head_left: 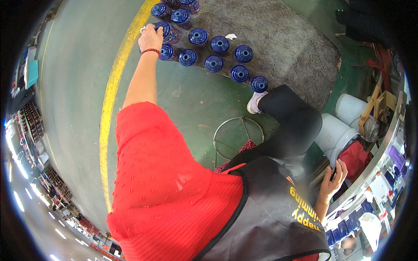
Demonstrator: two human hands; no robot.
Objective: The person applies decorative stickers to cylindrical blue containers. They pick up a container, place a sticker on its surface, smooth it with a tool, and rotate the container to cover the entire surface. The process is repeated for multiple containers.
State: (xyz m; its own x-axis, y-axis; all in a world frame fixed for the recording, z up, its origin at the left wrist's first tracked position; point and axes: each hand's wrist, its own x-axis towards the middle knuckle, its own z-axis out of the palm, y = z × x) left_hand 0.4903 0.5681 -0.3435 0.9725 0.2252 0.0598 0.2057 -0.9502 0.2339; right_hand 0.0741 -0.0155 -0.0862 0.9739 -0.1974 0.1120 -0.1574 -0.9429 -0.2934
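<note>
Under the left hand (150,40), at its fingertips, stands a glossy dark-blue, round-topped vessel with multicoloured speckled sides (166,30); the bent fingers touch its rim, though whether they grip it or only rest there cannot be told. It stands upright, long axis vertical, with its ringed blue top facing up toward the viewer.

Beyond the left hand more such blue-topped vessels (180,16) stand close together, and to the hand's right others run in two staggered lines (214,63) toward a pale shoe (254,103). All are upright, many showing a small dark central hole in the top; what is inside them cannot be seen. Most stand on a mottled grey sheet (287,48), where a small white scrap (230,36) lies to the right of the left hand.

The right hand (333,180) is well apart, low beside the body, fingers partly bent; whether it holds the dark patch between thumb and fingers is unclear. Just beyond it are two white plastic buckets (332,137), tipped on their sides, with bunched red cloth (356,161) at the nearer one's mouth.
</note>
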